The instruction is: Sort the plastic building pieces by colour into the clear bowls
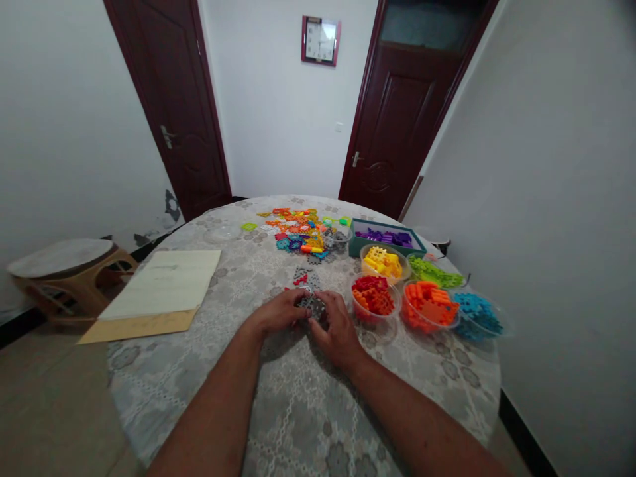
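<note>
Grey toothed pieces (313,305), dark and openwork in form, lie between the left hand (283,313) and the right hand (336,329), near the middle of the patterned tablecloth (293,404). The fingers of both hands curl closed around them from either side, the fingertips covering part of their edges; how the pieces join cannot be told at this scale. Just beyond the hands, red pieces (301,280) lie among further grey ones. To the right stand a clear bowl of red pieces (373,296) and, beside it, a bowl of orange pieces (430,306); farther off, a mixed multicoloured heap (298,229) spreads across the cloth.
</note>
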`<state>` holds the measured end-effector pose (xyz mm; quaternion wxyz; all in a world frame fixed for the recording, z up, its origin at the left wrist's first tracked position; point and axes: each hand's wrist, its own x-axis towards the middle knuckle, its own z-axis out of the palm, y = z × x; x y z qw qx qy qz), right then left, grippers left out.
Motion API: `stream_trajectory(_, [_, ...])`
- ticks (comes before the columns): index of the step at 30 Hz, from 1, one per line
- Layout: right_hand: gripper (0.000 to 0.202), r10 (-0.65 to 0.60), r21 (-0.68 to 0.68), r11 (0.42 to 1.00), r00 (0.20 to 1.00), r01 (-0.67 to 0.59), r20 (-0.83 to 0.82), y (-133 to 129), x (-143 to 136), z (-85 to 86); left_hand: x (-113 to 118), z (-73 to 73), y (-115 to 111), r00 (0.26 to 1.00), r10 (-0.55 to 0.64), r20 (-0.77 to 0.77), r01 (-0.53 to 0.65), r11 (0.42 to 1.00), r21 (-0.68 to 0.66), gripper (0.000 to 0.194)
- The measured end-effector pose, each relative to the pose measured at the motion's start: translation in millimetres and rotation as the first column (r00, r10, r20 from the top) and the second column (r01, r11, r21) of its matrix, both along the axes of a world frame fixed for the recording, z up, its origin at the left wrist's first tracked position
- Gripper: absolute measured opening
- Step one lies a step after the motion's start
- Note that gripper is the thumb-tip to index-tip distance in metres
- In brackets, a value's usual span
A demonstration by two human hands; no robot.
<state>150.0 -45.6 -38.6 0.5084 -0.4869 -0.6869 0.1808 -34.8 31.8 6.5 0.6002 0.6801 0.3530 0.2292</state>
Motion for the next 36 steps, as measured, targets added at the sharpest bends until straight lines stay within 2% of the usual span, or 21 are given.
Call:
stream_trajectory(3, [0.049,-0.059,-0.094,0.994,0.996,0.053,-0.061,2,2,2.1,1,2.4,1,0.998,0.02,0.06,-0.019,1.0,-0.011,0.039])
stream_trajectory(7, [0.031,-0.052,-0.216,0.976,0.996,0.037,-0.067,1,5,8.4,1,6.9,0,0.994,0.046,0.101,-0.04,0.998,-0.052,0.042])
stream_trajectory(10, [0.028,-0.102,-0.268,0.96,0.991,0.077,-0.081,-5,4,14.1,-2,8.2,1,0.993,0.047,0.105,-0.04,0.997,-0.069,0.046])
stream_trajectory(11, [0.026,-0.121,-0.279,0.956,0.989,0.094,-0.081,-8,4,16.6,-3,7.6,4,0.989,0.086,0.12,-0.079,0.995,-0.062,0.045])
stream_trajectory(13, [0.023,-0.137,-0.28,0.953,0.989,0.118,-0.051,-15,4,24.4,-7,4.1,11,0.947,0.261,0.186,-0.26,0.965,-0.031,0.041])
stream_trajectory(15, [0.019,-0.101,-0.279,0.955,0.994,0.105,0.027,-22,5,37.4,-11,-2.7,21,0.828,0.496,0.262,-0.515,0.857,0.007,0.037])
stream_trajectory(17, [0.016,-0.015,-0.32,0.946,0.99,0.059,0.139,-27,7,56.7,-15,-11.9,31,0.67,0.684,0.289,-0.726,0.686,0.058,0.034])
stream_trajectory(19, [0.022,0.07,-0.384,0.923,0.968,0.028,0.24,-28,10,81.1,-17,-21.0,39,0.54,0.796,0.273,-0.84,0.53,0.114,0.032])
stream_trajectory(21, [0.026,0.116,-0.397,0.917,0.937,0.027,0.33,-19,16,107.3,-16,-27.6,41,0.476,0.843,0.25,-0.879,0.446,0.168,0.029])
stream_trajectory(24, [0.022,0.089,-0.296,0.954,0.887,0.056,0.453,19,27,141.3,-12,-31.5,40,0.478,0.854,0.204,-0.865,0.417,0.28,0.022])
stream_trajectory(27, [0.017,-0.017,-0.245,0.956,0.86,0.164,0.51,83,43,161.0,-7,-31.4,37,0.506,0.848,0.156,-0.829,0.429,0.359,0.018])
stream_trajectory(29, [0.014,-0.116,-0.341,0.884,0.856,0.32,0.503,131,55,166.0,-6,-31.1,36,0.517,0.844,0.143,-0.82,0.44,0.367,0.018])
stream_trajectory(32, [0.009,-0.218,-0.367,0.824,0.84,0.431,0.498,189,69,164.7,-6,-30.6,36,0.52,0.846,0.122,-0.816,0.449,0.363,0.016])
stream_trajectory(34, [0.006,-0.268,-0.345,0.811,0.824,0.473,0.499,215,74,161.1,-6,-29.5,35,0.52,0.848,0.099,-0.813,0.457,0.361,0.015])
stream_trajectory(36, [0.01,-0.302,-0.314,0.807,0.806,0.5,0.509,229,77,157.7,-6,-28.0,35,0.517,0.852,0.077,-0.812,0.46,0.359,0.015])
